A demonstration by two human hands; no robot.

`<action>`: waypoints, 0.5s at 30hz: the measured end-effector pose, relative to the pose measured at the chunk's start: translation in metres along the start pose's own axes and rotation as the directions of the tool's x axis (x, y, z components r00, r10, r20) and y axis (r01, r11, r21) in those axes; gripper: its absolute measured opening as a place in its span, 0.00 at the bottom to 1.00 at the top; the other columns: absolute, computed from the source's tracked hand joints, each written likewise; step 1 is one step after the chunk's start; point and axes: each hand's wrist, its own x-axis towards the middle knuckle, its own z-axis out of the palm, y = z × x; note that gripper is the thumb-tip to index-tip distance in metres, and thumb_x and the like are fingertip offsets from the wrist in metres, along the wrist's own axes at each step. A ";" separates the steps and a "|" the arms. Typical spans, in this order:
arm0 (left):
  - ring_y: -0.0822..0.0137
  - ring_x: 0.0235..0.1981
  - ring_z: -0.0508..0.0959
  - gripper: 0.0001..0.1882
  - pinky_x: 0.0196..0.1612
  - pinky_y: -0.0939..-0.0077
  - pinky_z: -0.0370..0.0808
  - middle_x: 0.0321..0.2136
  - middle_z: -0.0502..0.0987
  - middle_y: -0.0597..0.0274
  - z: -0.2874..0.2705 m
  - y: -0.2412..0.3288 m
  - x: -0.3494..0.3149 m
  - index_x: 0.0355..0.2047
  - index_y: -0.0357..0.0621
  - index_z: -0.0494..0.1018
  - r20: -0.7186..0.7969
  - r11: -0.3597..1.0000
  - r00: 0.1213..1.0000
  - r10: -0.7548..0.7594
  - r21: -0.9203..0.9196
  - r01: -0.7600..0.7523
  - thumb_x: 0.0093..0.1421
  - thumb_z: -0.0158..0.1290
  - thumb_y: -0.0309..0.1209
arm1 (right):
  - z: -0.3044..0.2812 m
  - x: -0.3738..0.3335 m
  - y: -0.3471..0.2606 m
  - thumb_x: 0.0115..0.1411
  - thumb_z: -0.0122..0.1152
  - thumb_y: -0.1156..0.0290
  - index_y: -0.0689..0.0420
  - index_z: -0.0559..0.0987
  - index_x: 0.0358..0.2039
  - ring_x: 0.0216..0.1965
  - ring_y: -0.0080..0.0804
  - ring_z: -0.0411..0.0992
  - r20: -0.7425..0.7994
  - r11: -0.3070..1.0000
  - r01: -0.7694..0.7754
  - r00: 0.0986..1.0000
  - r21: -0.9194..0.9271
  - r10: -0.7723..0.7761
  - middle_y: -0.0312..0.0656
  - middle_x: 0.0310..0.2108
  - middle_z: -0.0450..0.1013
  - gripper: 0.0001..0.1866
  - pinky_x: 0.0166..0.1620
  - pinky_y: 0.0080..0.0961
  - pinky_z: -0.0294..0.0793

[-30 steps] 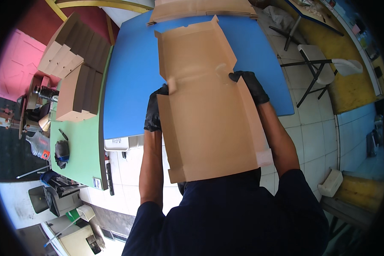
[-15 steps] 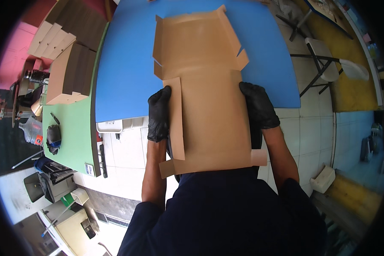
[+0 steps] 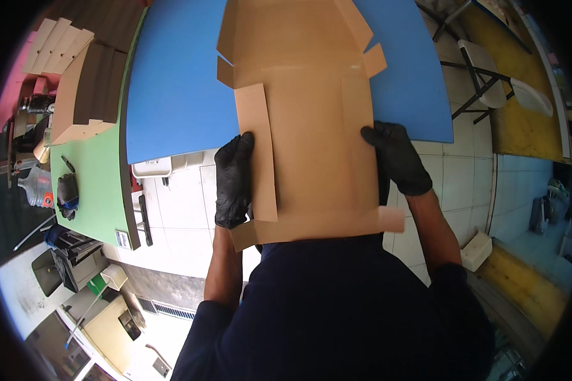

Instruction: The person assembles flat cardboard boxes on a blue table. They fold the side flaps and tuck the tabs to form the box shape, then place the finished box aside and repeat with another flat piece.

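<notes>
A brown cardboard box (image 3: 308,146), opened out, reaches from over the blue tabletop (image 3: 175,95) to the person's dark shirt (image 3: 343,305). The black-gloved left hand (image 3: 233,179) has its grip clamped on the box's left edge, thumb over an inward-folded side flap (image 3: 261,159); the right hand (image 3: 398,159), likewise gloved, has its grip clamped on the opposite edge

Left grip (image 3: 233,179), right grip (image 3: 399,159), both holding brown cardboard (image 3: 311,146), blue table (image 3: 178,82) beyond
</notes>
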 end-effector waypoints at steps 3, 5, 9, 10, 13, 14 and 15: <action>0.77 0.30 0.75 0.20 0.36 0.75 0.74 0.30 0.81 0.67 -0.008 0.008 -0.010 0.41 0.36 0.81 0.049 0.915 0.991 -0.124 0.393 0.095 0.73 0.53 0.43 | -0.009 0.000 -0.005 0.71 0.58 0.66 0.68 0.80 0.49 0.41 0.20 0.75 -0.069 0.994 -0.104 0.992 0.029 0.106 0.37 0.40 0.80 0.17 0.48 0.22 0.74; 0.76 0.30 0.77 0.18 0.37 0.75 0.74 0.31 0.82 0.65 -0.014 0.008 -0.015 0.44 0.34 0.81 0.174 0.875 0.958 -0.228 0.468 0.123 0.71 0.56 0.40 | -0.013 0.001 -0.005 0.71 0.58 0.66 0.67 0.81 0.49 0.39 0.20 0.76 -0.052 0.993 -0.109 0.992 0.053 0.112 0.37 0.38 0.80 0.16 0.47 0.22 0.75; 0.75 0.31 0.80 0.16 0.38 0.77 0.76 0.33 0.84 0.62 -0.024 -0.007 -0.019 0.46 0.31 0.81 0.056 0.958 0.982 -0.182 0.234 0.164 0.66 0.62 0.34 | -0.019 -0.009 0.002 0.68 0.60 0.66 0.65 0.82 0.49 0.36 0.21 0.77 0.008 0.942 -0.160 0.985 -0.294 0.170 0.39 0.36 0.81 0.16 0.44 0.21 0.77; 0.75 0.31 0.80 0.16 0.38 0.77 0.77 0.32 0.84 0.62 -0.027 -0.011 -0.019 0.46 0.31 0.81 0.053 0.968 0.982 -0.182 0.187 0.169 0.66 0.62 0.34 | -0.019 -0.013 0.004 0.67 0.61 0.66 0.65 0.83 0.49 0.35 0.21 0.77 0.054 0.954 -0.130 0.987 -0.269 0.150 0.40 0.36 0.81 0.17 0.44 0.21 0.77; 0.75 0.31 0.81 0.17 0.38 0.78 0.77 0.31 0.84 0.61 -0.039 -0.022 -0.015 0.46 0.31 0.81 0.166 0.980 0.969 -0.185 0.109 0.168 0.65 0.63 0.35 | -0.020 -0.023 0.008 0.64 0.64 0.66 0.65 0.83 0.49 0.35 0.22 0.77 0.139 0.976 -0.089 0.983 -0.196 0.118 0.42 0.36 0.82 0.18 0.42 0.20 0.77; 0.75 0.30 0.81 0.17 0.37 0.77 0.77 0.30 0.84 0.61 -0.046 -0.022 -0.012 0.46 0.31 0.81 0.282 0.979 0.941 -0.187 0.127 0.157 0.64 0.64 0.35 | -0.022 -0.023 0.007 0.63 0.65 0.66 0.65 0.84 0.48 0.35 0.22 0.77 0.135 0.979 -0.105 0.982 -0.176 0.130 0.42 0.37 0.82 0.18 0.42 0.21 0.77; 0.75 0.30 0.80 0.18 0.37 0.77 0.77 0.29 0.84 0.61 -0.048 -0.024 -0.012 0.46 0.31 0.81 0.302 0.949 0.919 -0.254 0.261 0.177 0.64 0.65 0.35 | -0.025 -0.022 0.004 0.62 0.66 0.67 0.66 0.80 0.51 0.38 0.25 0.77 0.155 0.976 -0.163 0.970 -0.143 0.185 0.43 0.40 0.81 0.20 0.45 0.23 0.77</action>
